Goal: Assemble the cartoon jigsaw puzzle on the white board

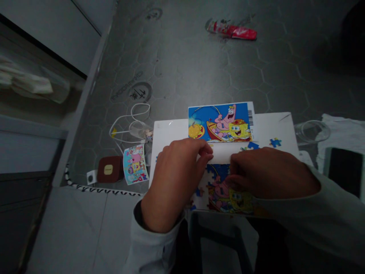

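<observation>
A partly assembled jigsaw puzzle [238, 198] with a cartoon boat scene lies on a white board [169, 131]. My left hand [178, 171] hovers over the puzzle's left side, thumb and forefinger drawn together in a pinch; whatever sits between them is too small to make out. Curled over the puzzle's upper right is my right hand [259, 171], its fingertips bent down and mostly hidden. Beyond both hands rests the printed reference picture [221, 123]. Loose puzzle pieces [275, 142] lie on the board near my right hand, and another loose piece [199, 192] shows beside my left wrist.
Left of the board are a cartoon card [136, 164], a brown box [110, 169] and a white cable [121, 116]. To the right are a clear cup [313, 131], white tissue [339, 131] and a dark phone [343, 171]. A red wrapper [242, 32] lies on the floor.
</observation>
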Tool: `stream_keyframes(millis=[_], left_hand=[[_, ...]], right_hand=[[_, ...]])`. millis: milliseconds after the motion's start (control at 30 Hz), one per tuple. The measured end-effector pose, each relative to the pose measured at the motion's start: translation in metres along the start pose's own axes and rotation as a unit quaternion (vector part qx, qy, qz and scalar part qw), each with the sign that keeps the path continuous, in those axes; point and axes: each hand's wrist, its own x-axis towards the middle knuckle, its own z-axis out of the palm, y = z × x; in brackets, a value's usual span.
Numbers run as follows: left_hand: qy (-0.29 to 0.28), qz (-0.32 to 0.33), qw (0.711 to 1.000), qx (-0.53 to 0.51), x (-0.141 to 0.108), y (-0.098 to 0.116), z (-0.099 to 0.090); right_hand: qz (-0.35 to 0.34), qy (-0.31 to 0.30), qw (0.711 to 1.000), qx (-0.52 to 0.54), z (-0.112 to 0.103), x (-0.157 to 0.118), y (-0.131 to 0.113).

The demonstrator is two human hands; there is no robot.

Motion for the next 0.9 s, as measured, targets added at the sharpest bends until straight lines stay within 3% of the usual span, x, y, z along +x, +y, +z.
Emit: stream_keyframes(millis=[333, 633, 900], left_hand=[[-0.05, 0.089, 0.994, 0.041, -0.004, 0.005, 0.015], [-0.085, 0.08, 0.992, 0.038, 0.001, 0.013, 0.017], [-0.115, 0.086, 0.99, 0.011, 0.004, 0.005, 0.014]], right_hand=[[-0.007, 0.006, 1.0, -0.018, 0.003, 0.002, 0.0], [-0.012, 0.008, 1.0, -0.017, 0.002, 0.001, 0.002], [-0.009, 0.006, 1.0, -0.005, 0.002, 0.002, 0.003]])
